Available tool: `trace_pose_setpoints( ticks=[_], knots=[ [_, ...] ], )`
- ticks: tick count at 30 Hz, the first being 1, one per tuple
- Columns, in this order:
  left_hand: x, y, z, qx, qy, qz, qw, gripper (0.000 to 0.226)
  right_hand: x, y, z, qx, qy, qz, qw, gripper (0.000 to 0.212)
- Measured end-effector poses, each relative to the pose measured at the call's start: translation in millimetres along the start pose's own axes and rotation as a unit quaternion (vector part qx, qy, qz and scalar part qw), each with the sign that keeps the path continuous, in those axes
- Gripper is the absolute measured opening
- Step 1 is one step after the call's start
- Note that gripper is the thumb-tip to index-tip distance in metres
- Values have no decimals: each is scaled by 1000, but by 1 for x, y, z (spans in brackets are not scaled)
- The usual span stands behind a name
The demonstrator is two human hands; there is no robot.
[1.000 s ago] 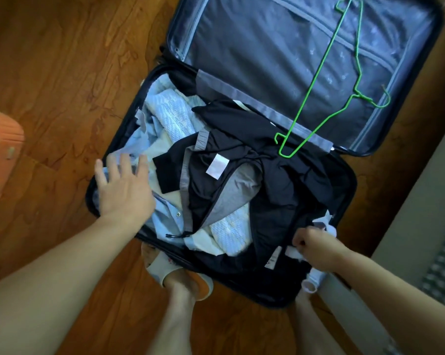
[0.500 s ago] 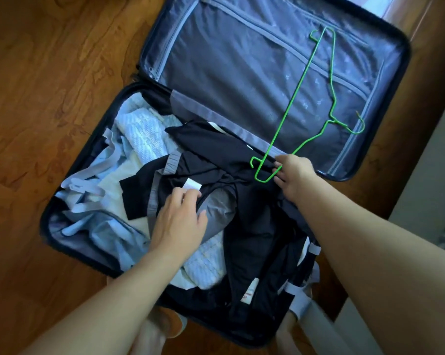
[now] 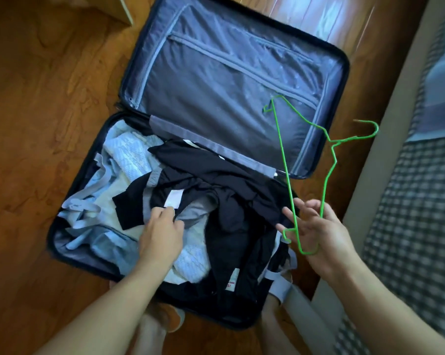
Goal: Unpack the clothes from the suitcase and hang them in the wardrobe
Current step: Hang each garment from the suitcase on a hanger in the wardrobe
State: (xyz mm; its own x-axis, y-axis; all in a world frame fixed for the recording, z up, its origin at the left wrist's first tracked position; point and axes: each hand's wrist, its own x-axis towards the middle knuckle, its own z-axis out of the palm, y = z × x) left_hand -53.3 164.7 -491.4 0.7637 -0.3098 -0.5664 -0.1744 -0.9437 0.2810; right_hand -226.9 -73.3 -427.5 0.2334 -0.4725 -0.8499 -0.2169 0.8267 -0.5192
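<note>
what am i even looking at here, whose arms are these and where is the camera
There is no machine here: these are a person's own two bare arms, filmed by one wide-angle camera worn on their head, looking forward and down. That is why the arms come in from the bottom edge.

On the brown wooden floor lies an open dark hard-shell suitcase. Its far half is only grey zipped lining. Its near half is full of rumpled clothes: a black garment with a white label on top, and pale blue and white knitted pieces beneath.

The left hand pinches the black garment near the label. The right hand holds a thin green wire hanger, one end in its loosely spread fingers, raised over the suitcase.

A checked cloth shows at the right edge.
</note>
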Motion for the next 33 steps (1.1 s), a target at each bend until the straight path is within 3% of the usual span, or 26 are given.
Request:
trace_pose_setpoints(
  ticks=[5, 10, 16, 21, 24, 28, 33],
  knots=[
    [-74, 38, -95, -148, 29, 8, 989, 29, -76, -28, -5, -38, 3, -44, 998, 47],
    [-170, 70, -223, -205, 80, -4, 975, 15, -154, -66, -3, -213, -53, -101, 970, 18],
    [-315, 85, -345, -268, 195, 33, 943, 17, -266, -102, 17, -340, -139, -138, 920, 33],
    [-420, 67, -377, -382, 255, -38, 887, 22, -346, -131, 19, -345, -169, -157, 910, 33],
    [-464, 59, -384, -459, 262, -41, 848, 22, -385, -135, 20, -338, -195, -168, 905, 43],
    [-503, 56, -418, -555, 251, 19, 793, 21, -444, -107, 39, -381, -253, -194, 868, 62],
    [-572, 44, -468, -545, 210, 147, 798, 23, -513, -47, 79, -366, -360, -188, 837, 83]
  ],
)
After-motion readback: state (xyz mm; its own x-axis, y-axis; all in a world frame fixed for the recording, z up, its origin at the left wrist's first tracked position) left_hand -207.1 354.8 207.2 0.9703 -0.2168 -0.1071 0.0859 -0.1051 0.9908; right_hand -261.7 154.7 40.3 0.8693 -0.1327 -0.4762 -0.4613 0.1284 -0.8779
